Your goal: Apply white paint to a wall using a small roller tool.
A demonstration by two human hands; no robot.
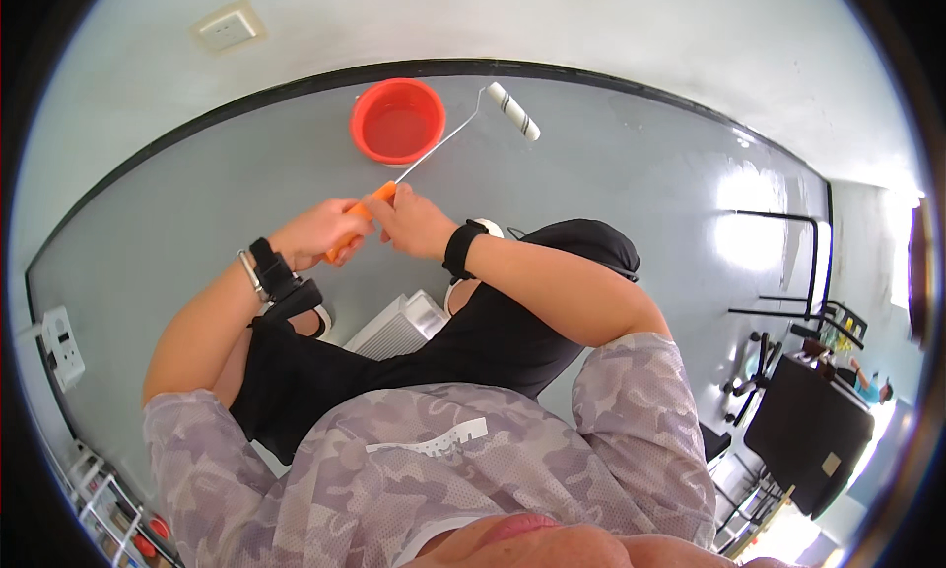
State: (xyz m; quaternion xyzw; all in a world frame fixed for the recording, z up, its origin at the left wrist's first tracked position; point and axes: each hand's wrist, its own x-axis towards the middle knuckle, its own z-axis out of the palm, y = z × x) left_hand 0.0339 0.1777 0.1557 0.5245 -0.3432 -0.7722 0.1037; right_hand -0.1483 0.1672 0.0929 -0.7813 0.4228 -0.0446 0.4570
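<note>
A paint roller with an orange handle, a thin bent metal rod and a white sleeve with dark stripes reaches away from me to the upper right. My left hand is closed around the lower part of its handle. Higher up, near where the rod enters, the fingers of my right hand pinch the same handle. Beyond my hands, a round red basin with liquid in it stands on the floor. Between my feet lies a white ribbed paint tray, partly hidden by my legs.
Dark trim edges the grey floor along the pale wall. A wall socket is at upper left. On the right are a black metal frame and a dark office chair; beyond is another person. A white rack stands lower left.
</note>
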